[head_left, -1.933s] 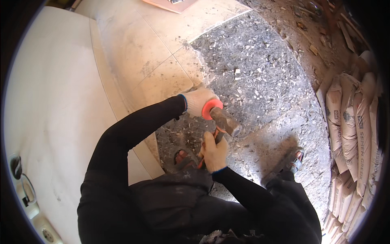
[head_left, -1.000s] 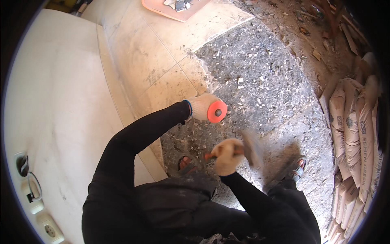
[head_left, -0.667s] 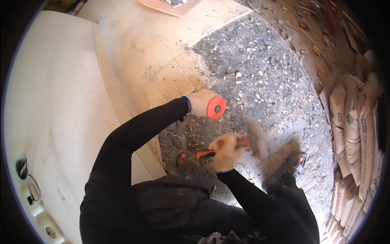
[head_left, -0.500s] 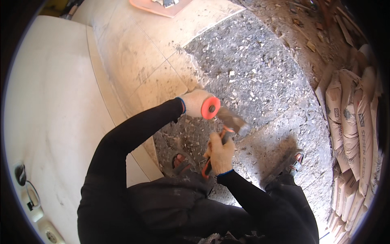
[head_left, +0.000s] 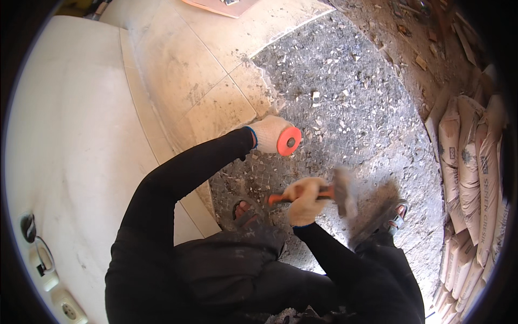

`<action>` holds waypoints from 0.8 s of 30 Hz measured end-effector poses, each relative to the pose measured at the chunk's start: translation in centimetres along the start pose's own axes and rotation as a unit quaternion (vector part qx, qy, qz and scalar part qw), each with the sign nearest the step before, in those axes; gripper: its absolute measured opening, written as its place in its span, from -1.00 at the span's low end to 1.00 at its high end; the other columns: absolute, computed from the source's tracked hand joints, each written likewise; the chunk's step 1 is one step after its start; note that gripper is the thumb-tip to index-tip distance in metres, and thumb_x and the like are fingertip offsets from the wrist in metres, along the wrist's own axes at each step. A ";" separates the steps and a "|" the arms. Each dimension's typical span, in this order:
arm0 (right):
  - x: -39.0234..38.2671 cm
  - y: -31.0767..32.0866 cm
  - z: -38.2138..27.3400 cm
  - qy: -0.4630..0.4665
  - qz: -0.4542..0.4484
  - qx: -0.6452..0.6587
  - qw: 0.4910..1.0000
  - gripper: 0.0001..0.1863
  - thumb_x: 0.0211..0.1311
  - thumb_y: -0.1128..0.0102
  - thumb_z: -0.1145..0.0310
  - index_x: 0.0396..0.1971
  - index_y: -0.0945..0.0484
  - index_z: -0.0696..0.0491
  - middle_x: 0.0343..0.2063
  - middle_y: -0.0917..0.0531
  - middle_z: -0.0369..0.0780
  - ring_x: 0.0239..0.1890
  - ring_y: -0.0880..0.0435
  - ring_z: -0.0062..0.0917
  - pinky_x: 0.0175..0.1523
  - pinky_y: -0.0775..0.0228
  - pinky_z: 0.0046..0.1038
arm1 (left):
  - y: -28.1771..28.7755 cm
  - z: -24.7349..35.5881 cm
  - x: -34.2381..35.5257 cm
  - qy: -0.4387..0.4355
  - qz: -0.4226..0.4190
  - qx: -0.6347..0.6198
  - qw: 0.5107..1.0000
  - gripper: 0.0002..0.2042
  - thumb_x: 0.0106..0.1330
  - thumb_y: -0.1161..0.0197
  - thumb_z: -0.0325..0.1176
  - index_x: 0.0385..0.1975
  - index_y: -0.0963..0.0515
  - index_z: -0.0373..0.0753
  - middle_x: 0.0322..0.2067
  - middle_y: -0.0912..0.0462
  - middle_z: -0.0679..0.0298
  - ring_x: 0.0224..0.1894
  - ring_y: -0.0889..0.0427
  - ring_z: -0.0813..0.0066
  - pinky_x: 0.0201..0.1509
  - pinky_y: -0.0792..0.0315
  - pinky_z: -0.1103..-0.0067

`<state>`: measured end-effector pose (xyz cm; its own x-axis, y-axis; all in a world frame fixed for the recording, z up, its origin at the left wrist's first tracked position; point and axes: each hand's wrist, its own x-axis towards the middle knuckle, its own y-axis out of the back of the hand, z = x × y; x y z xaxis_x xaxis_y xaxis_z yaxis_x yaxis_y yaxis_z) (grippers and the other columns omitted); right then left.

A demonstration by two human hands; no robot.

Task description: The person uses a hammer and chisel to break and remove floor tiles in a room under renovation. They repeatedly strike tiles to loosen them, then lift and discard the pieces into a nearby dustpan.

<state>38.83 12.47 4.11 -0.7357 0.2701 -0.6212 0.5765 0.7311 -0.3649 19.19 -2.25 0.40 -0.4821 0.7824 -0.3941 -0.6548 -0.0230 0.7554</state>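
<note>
My left hand (head_left: pixel 267 132), in a cream knit glove, grips a chisel with a round red guard (head_left: pixel 287 144); the guard's metal centre faces up and the blade is hidden. Below and right of it, my right hand (head_left: pixel 306 201), also gloved, holds a hammer by its orange and black handle, the blurred head (head_left: pixel 343 191) pointing right, apart from the chisel. Both are over a rough grey floor (head_left: pixel 350 108) strewn with tile chips, beside the jagged edge of beige tiles (head_left: pixel 205 65). My sandalled feet (head_left: pixel 398 215) stand on the broken surface.
A white wall (head_left: pixel 70 119) with sockets (head_left: pixel 68 309) and a cable runs along the left. Paper sacks (head_left: pixel 464 173) are piled at the right, with dirt and scraps (head_left: pixel 418 48) behind them. An orange tray (head_left: pixel 216 6) holding fragments lies on the tiles at the top.
Since half a second ago my right hand has swung the hammer head away from the chisel, down and rightward. My left hand stays at much the same spot.
</note>
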 end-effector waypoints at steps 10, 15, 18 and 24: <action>-0.2 0.1 -0.2 -0.014 0.000 -0.019 1.000 -0.72 0.50 -0.24 0.26 -0.38 -0.45 0.10 -0.59 -0.53 -0.26 -0.69 -0.50 -0.57 -0.59 -0.41 -0.38 | -0.2 0.2 -0.1 0.033 -0.016 -0.026 0.999 -0.71 0.18 -0.53 -0.18 -0.17 -0.71 -0.14 -0.19 -0.78 0.05 -0.08 -0.75 -0.10 0.01 -0.60 0.16; -0.2 -0.8 0.1 -0.106 -0.062 -0.155 0.980 -0.73 0.53 -0.24 0.28 -0.34 -0.43 0.10 -0.61 -0.48 -0.28 -0.71 -0.44 -0.60 -0.57 -0.43 -0.39 | 0.2 0.3 0.0 -0.028 0.021 -0.035 0.999 -0.76 0.21 -0.48 -0.12 -0.22 -0.70 -0.06 -0.21 -0.80 0.11 -0.10 -0.79 -0.04 -0.03 -0.63 0.17; -0.4 -0.9 0.2 -0.049 -0.017 -0.051 0.997 -0.73 0.53 -0.26 0.27 -0.29 -0.43 0.11 -0.60 -0.50 -0.27 -0.71 -0.44 -0.60 -0.57 -0.44 -0.39 | 0.4 0.5 0.0 0.010 0.000 -0.022 1.000 -0.75 0.19 -0.51 -0.15 -0.20 -0.70 -0.07 -0.21 -0.79 0.12 -0.08 -0.77 -0.06 -0.01 -0.63 0.16; 0.2 -0.1 0.9 -0.159 -0.019 -0.106 0.981 -0.75 0.54 -0.23 0.26 -0.28 -0.43 0.08 -0.60 -0.48 -0.27 -0.72 -0.41 -0.60 -0.54 -0.46 -0.38 | 0.3 0.2 0.1 -0.022 0.016 -0.033 0.999 -0.74 0.18 -0.50 -0.26 -0.17 -0.69 -0.15 -0.18 -0.77 0.07 -0.05 -0.74 -0.11 0.04 -0.61 0.16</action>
<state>38.90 11.89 3.42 -0.5882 0.0550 -0.8069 0.4392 0.8595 -0.2615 19.03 -2.04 0.70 -0.4776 0.8076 -0.3460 -0.6769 -0.0872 0.7309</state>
